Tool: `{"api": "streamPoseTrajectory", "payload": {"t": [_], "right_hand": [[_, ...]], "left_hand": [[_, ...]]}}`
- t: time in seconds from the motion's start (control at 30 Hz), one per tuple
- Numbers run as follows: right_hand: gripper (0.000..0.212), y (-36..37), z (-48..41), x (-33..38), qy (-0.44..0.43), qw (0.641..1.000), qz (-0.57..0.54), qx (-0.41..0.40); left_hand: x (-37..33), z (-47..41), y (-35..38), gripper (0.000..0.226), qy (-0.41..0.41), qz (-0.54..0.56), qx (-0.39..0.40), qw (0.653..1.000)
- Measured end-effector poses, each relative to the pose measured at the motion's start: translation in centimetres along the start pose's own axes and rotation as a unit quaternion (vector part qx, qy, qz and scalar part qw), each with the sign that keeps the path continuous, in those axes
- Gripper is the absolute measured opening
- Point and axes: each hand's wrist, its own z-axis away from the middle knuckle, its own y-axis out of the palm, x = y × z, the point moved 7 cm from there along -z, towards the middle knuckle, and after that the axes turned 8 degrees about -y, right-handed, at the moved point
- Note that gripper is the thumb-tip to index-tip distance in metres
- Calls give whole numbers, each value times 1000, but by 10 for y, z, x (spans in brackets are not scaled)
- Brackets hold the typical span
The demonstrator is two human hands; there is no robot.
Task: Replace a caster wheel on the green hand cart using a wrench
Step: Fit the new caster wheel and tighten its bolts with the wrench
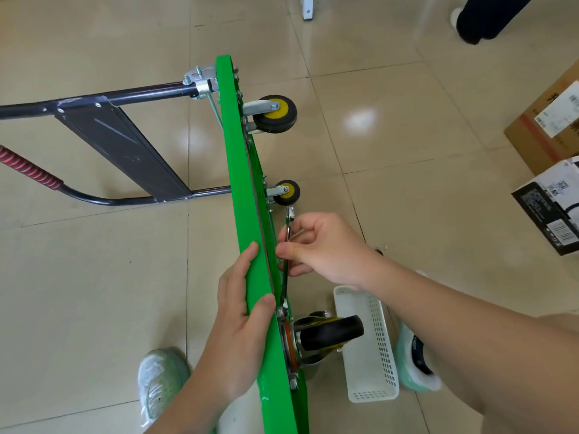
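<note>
On the upper edge of the green cart [238,170], which stands tipped on its side on the tiled floor [94,277], the left hand [242,311] wraps its fingers and thumb around the deck near its closest end. Just across the deck, on the underside, the right hand [326,249] pinches a wrench [289,220] between thumb and curled fingers; the tool lies along the deck with its lower end reaching down to the bolts of the nearest caster wheel [332,332], a black wheel in a metal bracket. A white basket [372,349] lies on the floor just beyond that wheel. Farther along the underside are a small wheel [286,193] and a larger wheel [275,114], both black with yellow hubs. The dark handle [125,145] sticks out from the deck's far end on the opposite side. Cardboard boxes [548,120] sit by the floor's right edge.
</note>
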Motion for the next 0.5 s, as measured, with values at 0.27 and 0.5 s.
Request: {"api": "streamPoseTrajectory", "payload": {"t": [0.27,0.5], "right_hand": [[25,7,6,4,-58,997,45,12],[17,14,11,-13,-39,998,49,17]], "left_hand": [[0,0,0,66,-9,14,3,1000],[-2,2,0,66,-9,20,3,1000]]}}
